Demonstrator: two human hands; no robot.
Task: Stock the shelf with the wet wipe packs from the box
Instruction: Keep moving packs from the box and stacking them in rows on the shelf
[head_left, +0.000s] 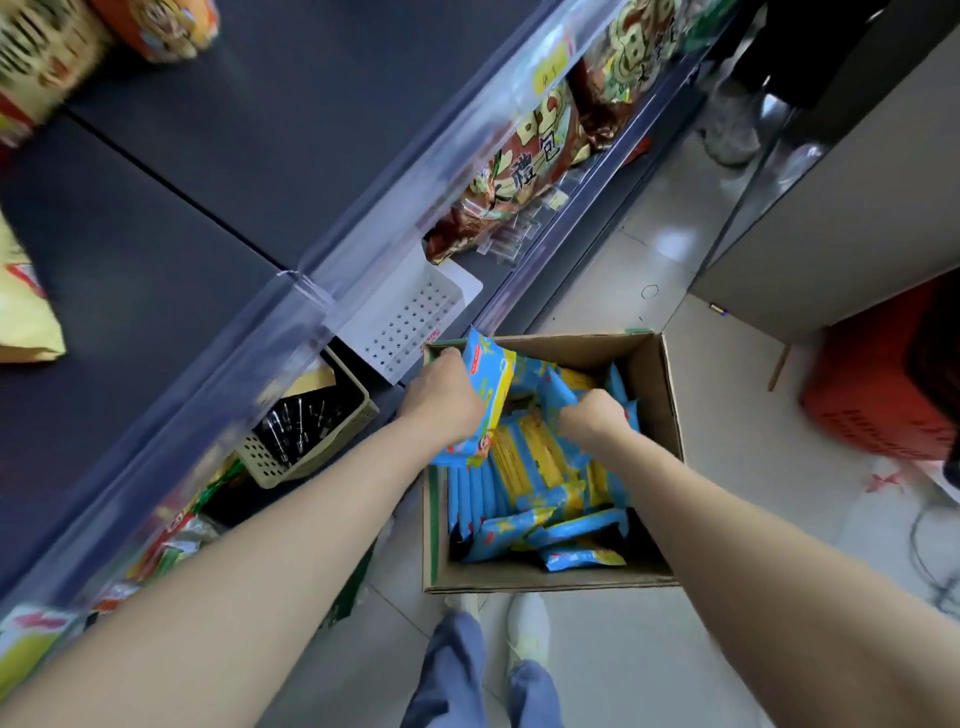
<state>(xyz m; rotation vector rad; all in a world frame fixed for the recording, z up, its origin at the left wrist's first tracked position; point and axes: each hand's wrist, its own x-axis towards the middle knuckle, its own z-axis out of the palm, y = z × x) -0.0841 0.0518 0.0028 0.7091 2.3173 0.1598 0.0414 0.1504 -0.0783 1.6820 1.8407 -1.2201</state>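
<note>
Hidden bits first: right hand (592, 415) is knuckles-up with its fingertips buried among the packs (545, 499) in the box (670, 415), so I can't tell if it's actually gripping one or just clenched against them. Left hand (447, 400) has its fingers wrapped behind the held pack (485, 400); only the back of the hand and thumb side show. Grip is closed on the pack's edge. It might be more than one pack stacked, can't separate them. The held pack is tilted on edge above the box's left rim, clear of the shelf (208, 182). The rest lie in the box, some standing in a row on edge, some loose and flat near the front wall. Packs are glossy blue-and-yellow soft film, flat and rectangular; print too blurred to read. Box is open-top brown corrugated cardboard on a pale tiled floor. Shelf is a dark matte board with a clear plastic guard rail (395, 208) along its front. Below it: white basket (410, 322) and beige basket (311, 447), both perforated plastic. Crinkly snack bags (530, 156) further along. Red crate (883, 395) is cut off at the right edge.
</note>
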